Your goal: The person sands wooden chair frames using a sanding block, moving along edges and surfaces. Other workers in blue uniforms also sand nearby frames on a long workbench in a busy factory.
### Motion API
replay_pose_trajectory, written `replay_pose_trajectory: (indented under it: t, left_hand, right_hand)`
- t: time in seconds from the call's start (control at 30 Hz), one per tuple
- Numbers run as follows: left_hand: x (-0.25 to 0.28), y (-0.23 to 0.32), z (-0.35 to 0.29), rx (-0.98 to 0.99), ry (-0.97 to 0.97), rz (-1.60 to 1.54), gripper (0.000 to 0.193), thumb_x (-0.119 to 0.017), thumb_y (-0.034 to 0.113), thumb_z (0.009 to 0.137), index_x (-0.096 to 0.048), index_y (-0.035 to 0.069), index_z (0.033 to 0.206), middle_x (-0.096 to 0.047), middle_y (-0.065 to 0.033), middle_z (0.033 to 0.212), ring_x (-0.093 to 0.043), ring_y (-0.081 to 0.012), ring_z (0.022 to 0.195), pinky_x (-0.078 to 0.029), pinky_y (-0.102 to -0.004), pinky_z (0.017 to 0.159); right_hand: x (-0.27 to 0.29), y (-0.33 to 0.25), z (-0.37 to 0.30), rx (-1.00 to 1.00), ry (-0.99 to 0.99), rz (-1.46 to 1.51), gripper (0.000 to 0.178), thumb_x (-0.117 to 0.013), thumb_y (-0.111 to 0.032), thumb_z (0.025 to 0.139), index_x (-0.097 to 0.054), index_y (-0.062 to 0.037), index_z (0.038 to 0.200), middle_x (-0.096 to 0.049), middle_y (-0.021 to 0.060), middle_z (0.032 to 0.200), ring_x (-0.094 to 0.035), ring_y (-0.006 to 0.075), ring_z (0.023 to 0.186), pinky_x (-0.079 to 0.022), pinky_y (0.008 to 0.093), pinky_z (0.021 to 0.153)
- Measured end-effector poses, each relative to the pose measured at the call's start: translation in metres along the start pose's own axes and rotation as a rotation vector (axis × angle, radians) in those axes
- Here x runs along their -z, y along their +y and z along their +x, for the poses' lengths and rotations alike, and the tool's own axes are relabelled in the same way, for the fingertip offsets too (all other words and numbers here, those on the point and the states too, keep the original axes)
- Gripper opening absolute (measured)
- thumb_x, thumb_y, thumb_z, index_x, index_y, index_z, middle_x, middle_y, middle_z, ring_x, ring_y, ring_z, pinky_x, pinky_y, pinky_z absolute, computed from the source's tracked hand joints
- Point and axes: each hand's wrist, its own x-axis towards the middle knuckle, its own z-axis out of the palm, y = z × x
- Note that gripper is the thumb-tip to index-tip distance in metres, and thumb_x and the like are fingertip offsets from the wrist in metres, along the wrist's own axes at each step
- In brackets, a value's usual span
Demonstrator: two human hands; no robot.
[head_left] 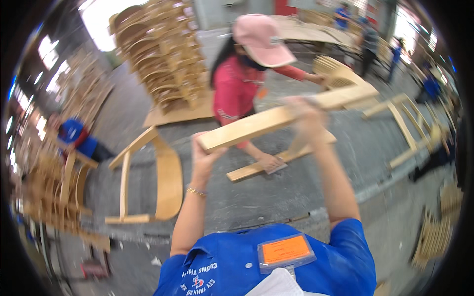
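Note:
A long, pale wooden bar (252, 129) slants up to the right in front of me, above the grey table. My left hand (207, 152) is closed around its near left end. My right hand (307, 116) lies over the middle of the bar; motion smears its fingers, and I cannot make out whether anything is under them. Beneath, a second wooden bar (247, 171) has an upright piece rising from it toward my right hand; whether the two bars join is hidden. A co-worker's hand (270, 162) presses a small flat pad on that lower bar.
Across the grey table (217, 207) leans a co-worker in a pink cap (261, 39). A curved chair frame (168, 182) stands at left, another wooden frame (405, 128) at right. Behind rises a tall stack of curved wooden parts (163, 59). Slatted pieces (432, 239) sit lower right.

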Motion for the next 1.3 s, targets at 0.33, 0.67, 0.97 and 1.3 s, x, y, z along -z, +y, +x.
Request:
replay_pose_trajectory:
  t: [0.33,0.67,0.97,1.3]
  left_hand:
    - [-0.005,0.002,-0.002,0.061,0.062,0.039,0.067,-0.09,0.002,0.078,-0.049,0.013,0.13,-0.057,-0.0007,0.122,-0.057,-0.0156,0.117,-0.048,-0.0335,0.102]
    - [-0.006,-0.008,0.003,0.034,0.035,0.083,0.064,-0.087,0.007,0.084,-0.047,0.013,0.134,-0.056,-0.0012,0.124,-0.055,-0.0156,0.115,-0.05,-0.0328,0.089]
    - [-0.01,0.003,0.006,0.059,0.041,0.088,0.067,-0.092,0.006,0.078,-0.05,0.011,0.13,-0.057,-0.0015,0.122,-0.056,-0.0154,0.118,-0.047,-0.0324,0.103]
    - [-0.011,0.006,0.006,0.092,0.011,0.147,0.064,-0.089,0.004,0.079,-0.048,0.013,0.127,-0.056,0.0,0.119,-0.056,-0.014,0.115,-0.048,-0.0303,0.098]
  right_hand:
    - [0.078,0.191,0.003,-0.389,-0.049,-0.205,0.033,-0.052,-0.028,0.106,-0.078,-0.0315,0.126,-0.076,0.0052,0.123,-0.074,0.0277,0.106,-0.06,0.0408,0.091]
    - [-0.014,0.076,-0.005,0.017,0.097,0.017,0.028,-0.066,-0.005,0.083,-0.078,-0.0081,0.108,-0.077,0.0105,0.106,-0.072,0.0285,0.104,-0.054,0.0445,0.095]
    - [-0.062,-0.081,-0.017,0.219,0.059,0.494,0.032,-0.065,-0.003,0.082,-0.08,-0.014,0.108,-0.079,0.005,0.109,-0.073,0.0231,0.111,-0.056,0.0398,0.103]
    - [0.127,0.287,-0.002,-0.816,-0.037,-0.554,0.033,-0.063,-0.045,0.1,-0.078,-0.0282,0.125,-0.077,0.0091,0.116,-0.074,0.0325,0.104,-0.059,0.0453,0.089]
